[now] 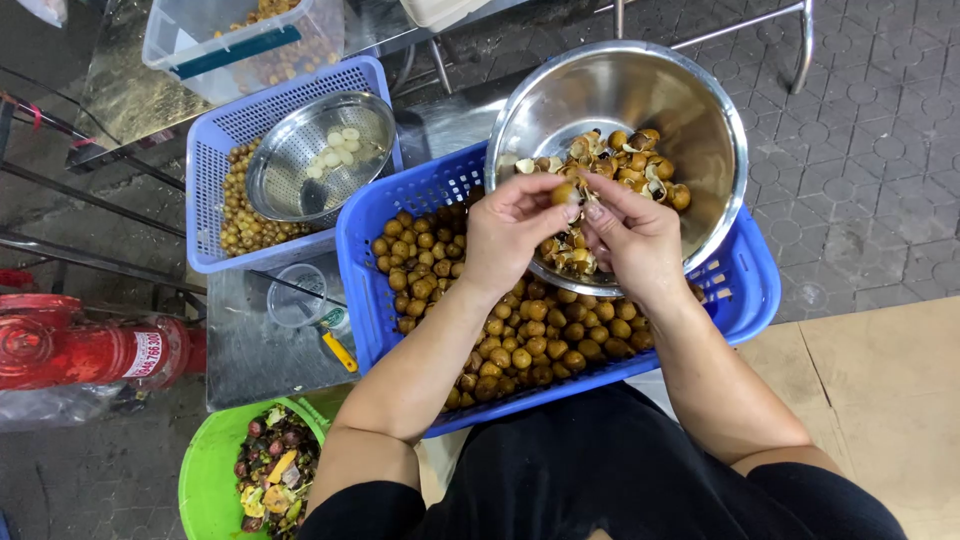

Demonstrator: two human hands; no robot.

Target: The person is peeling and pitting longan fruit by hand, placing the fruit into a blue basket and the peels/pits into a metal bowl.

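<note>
We have both hands up over the steel bowl (640, 95), working on one small brown fruit (565, 193). Our left hand (510, 230) curls around it and pinches it between thumb and fingertips, while our right hand (635, 235) comes in from the other side with its fingers pressed together at the same fruit, the thumbnail seemingly set against the skin; how far the shell has split we cannot tell, since the fingers cover most of it. The bowl leans on the far edge of the blue basket (755, 290), and brown shells (625, 160) lie heaped in its lower half, directly beneath our fingers. To do this well, we judge it best to keep the fruit pinched lightly, so the flesh is not crushed, and to work right above the bowl so any loose skin falls in with the rest rather than among the whole fruit (520, 340) in the basket underneath. A shallow nail cut near the stem end should open the shell without tearing what is inside. Well to the left, a second steel bowl (320, 155) sits in a paler basket (215, 140) and holds a few pale peeled pieces (335, 155). A green bucket (205, 475) of scraps stands by our left elbow.
</note>
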